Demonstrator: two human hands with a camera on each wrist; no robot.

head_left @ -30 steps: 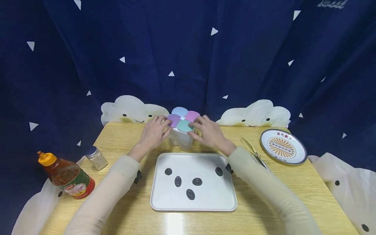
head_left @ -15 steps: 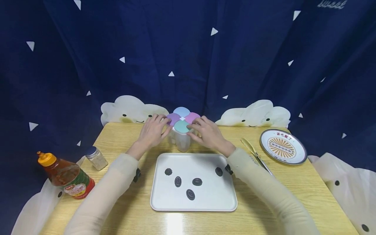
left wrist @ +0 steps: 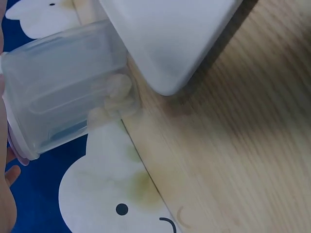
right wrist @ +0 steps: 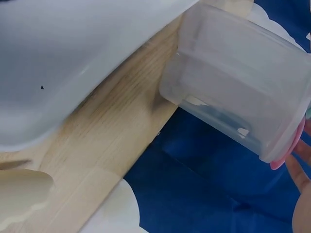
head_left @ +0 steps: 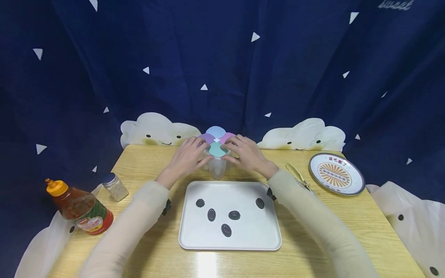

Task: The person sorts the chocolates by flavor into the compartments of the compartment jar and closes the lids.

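Note:
A clear storage box (head_left: 217,170) with a flower-shaped lid (head_left: 218,150) in purple, blue, pink and green stands behind the tray. My left hand (head_left: 187,156) grips the lid's left side, thumb toward the front and fingertips over the purple and green petals. From the right, my right hand (head_left: 246,153) holds it the same way, fingertips over the pink and green petals. In the left wrist view, pale round pieces (left wrist: 118,86) show through the wall at the bottom of the box. The right wrist view has fingers (right wrist: 302,151) at the pink petal's edge.
A white tray (head_left: 250,235) bears several dark, oval, chocolate-like pieces (head_left: 226,230). On the left are a red-brown sauce bottle (head_left: 81,210) and a shaker jar (head_left: 116,188). Tongs (head_left: 297,174) and a patterned plate (head_left: 336,173) lie to the right.
The lid has turned slightly. My left hand has shifted right, its thumb now nearer the front of the lid. My right fingertips sit further in over the petals.

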